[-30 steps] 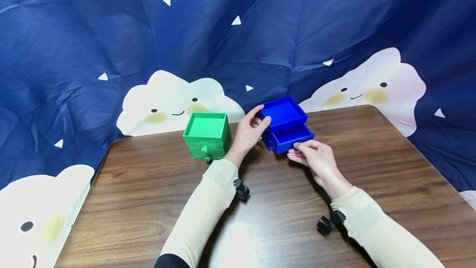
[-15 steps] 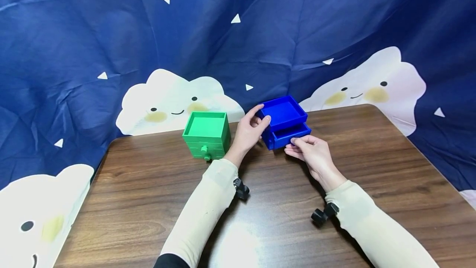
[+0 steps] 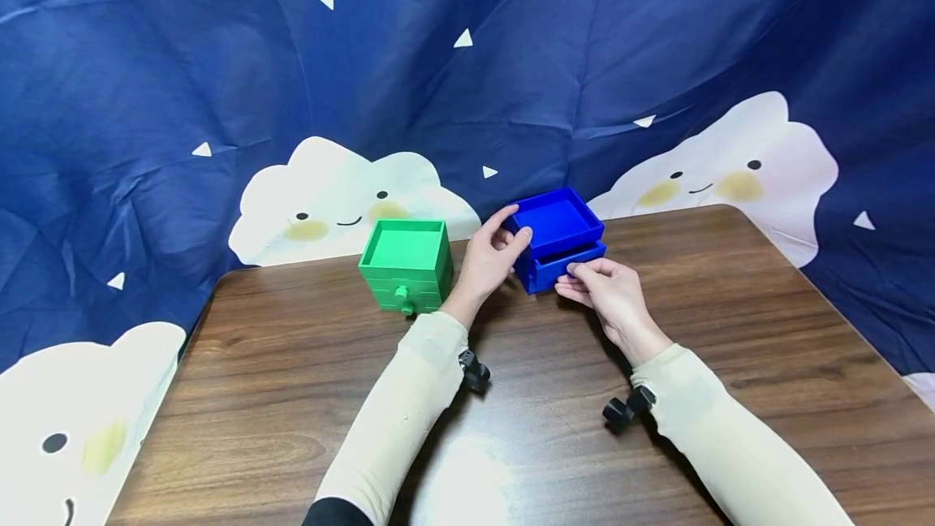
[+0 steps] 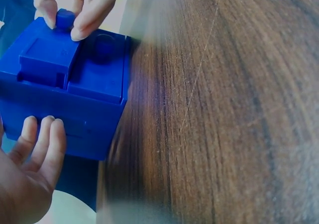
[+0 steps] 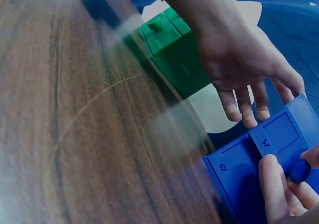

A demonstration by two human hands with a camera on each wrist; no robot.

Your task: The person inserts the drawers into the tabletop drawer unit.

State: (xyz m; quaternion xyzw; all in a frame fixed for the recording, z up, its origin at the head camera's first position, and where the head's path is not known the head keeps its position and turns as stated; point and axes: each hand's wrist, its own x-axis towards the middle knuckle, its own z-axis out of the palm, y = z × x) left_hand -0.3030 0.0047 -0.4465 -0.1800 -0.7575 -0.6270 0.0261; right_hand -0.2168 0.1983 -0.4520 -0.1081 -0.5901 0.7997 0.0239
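A small blue drawer box [image 3: 558, 222] with an open tray top stands near the table's back edge. Its upper drawer [image 3: 551, 272] sticks out slightly, while the lower drawer [image 4: 97, 72] sits flush in the left wrist view. With thumb and fingers my right hand [image 3: 615, 299] pinches the round knob [image 4: 65, 20] of that upper drawer. My left hand [image 3: 482, 266] steadies the box from its left side, the fingertips [image 4: 57, 127] resting against the side wall. Its thumb and index finger reach the top rim in the head view.
A green drawer box [image 3: 405, 248] with round knobs stands left of the blue one, near my left wrist. Both are on a wooden table [image 3: 292, 396]. Behind it hangs a dark blue curtain [image 3: 394, 88] with cloud prints.
My right hand has moved back and slightly left, pushing the upper drawer of the blue box most of the way in. The left hand and the green box have stayed put.
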